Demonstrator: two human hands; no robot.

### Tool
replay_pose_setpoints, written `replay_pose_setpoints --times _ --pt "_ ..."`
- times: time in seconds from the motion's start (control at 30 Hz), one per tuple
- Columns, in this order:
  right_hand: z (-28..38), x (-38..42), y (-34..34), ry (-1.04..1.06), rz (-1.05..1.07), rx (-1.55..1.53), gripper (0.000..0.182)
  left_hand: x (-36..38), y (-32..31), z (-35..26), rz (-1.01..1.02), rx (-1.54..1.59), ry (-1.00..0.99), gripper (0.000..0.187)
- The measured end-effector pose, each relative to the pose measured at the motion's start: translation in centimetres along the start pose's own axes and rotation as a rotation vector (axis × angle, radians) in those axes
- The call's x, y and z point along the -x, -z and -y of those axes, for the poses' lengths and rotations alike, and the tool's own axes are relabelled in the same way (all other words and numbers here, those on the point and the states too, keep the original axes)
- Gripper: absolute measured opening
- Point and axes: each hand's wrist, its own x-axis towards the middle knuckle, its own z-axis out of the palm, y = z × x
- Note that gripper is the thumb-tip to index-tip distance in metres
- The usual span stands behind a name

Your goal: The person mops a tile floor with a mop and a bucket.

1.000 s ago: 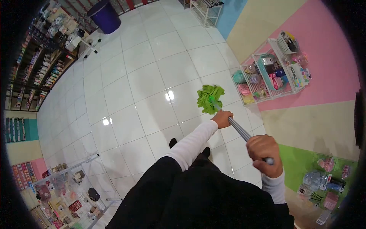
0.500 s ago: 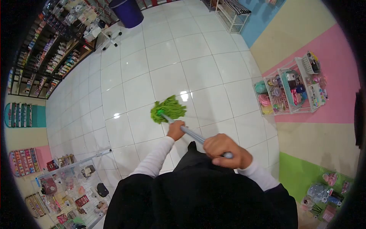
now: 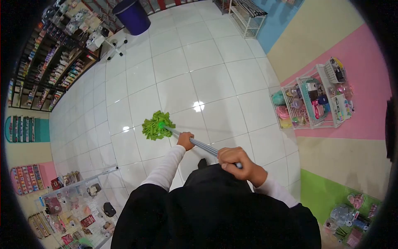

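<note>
A green mop head (image 3: 156,125) lies on the white tiled floor (image 3: 178,91), a little left of the middle of the view. Its grey handle (image 3: 205,146) slants down to the right, toward my body. My left hand (image 3: 185,141) is wrapped round the handle's lower part, near the mop head. Higher up, my right hand (image 3: 240,163) grips the handle close to its end, and the tip shows just below the fingers.
A dark blue bin (image 3: 132,17) stands at the top left beside a wheeled stand (image 3: 115,49) and stocked shelves (image 3: 54,54). A white wire rack (image 3: 309,99) is on the right. A glass display case (image 3: 83,207) fills the lower left.
The mop head has moved left across the floor, and its strands are now bunched round it instead of trailing right. Both hands have shifted slightly left with the handle.
</note>
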Motion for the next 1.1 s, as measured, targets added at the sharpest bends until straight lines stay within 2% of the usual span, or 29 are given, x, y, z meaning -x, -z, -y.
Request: replay_pose_setpoints --times 0.13,0.2,0.4,0.43,0.47,0.53,0.67,0.7,0.83,0.93,1.0,1.03,1.1 --pt "4.8 2.8 6.7 0.002 -0.086 0.089 0.019 -5.4 -2.6 -9.1 0.001 0.152 -0.198 0.015" --pt "7.3 4.4 9.6 0.055 -0.176 0.157 0.018 -7.7 -4.3 -14.8 -0.111 0.193 -0.31 0.016" --pt "13.3 8.9 17.1 -0.098 -0.259 0.292 0.017 -15.5 -11.0 -29.0 0.016 0.318 -0.542 0.015" --pt "13.1 9.1 17.3 -0.05 -0.352 0.328 0.019 -16.9 -12.1 -30.7 0.076 0.345 -0.541 0.015" --pt "13.1 9.2 18.3 -0.056 -0.293 0.373 0.02 -18.1 -13.0 -32.2 0.139 0.372 -0.542 0.014" --pt "12.9 9.4 20.6 -0.076 -0.178 0.465 0.021 -21.0 -15.0 -34.2 0.112 0.358 -0.571 0.014" --pt "11.0 8.2 23.0 -0.001 -0.075 0.514 0.022 -23.9 -15.6 -35.2 -0.028 0.372 -0.596 0.022" --pt "10.6 7.8 23.1 0.026 -0.086 0.472 0.022 -24.2 -14.9 -35.0 0.103 0.314 -0.528 0.021" --pt "10.6 6.4 22.9 0.076 -0.058 0.384 0.023 -23.8 -12.6 -34.2 0.195 0.185 -0.498 0.02" --pt "11.4 5.1 22.0 0.121 -0.217 0.233 0.025 -23.0 -9.6 -33.7 0.237 0.122 -0.448 0.021" --pt "11.5 4.0 21.6 0.095 -0.232 0.192 0.029 -21.8 -6.2 -31.9 0.251 0.064 -0.408 0.023" --pt "11.1 3.2 21.3 0.103 -0.227 0.161 0.029 -21.3 -5.5 -30.3 0.174 0.067 -0.398 0.022" --pt "9.9 1.2 20.1 0.127 -0.194 0.106 0.03 -20.1 -2.8 -27.0 0.146 0.048 -0.294 0.022"
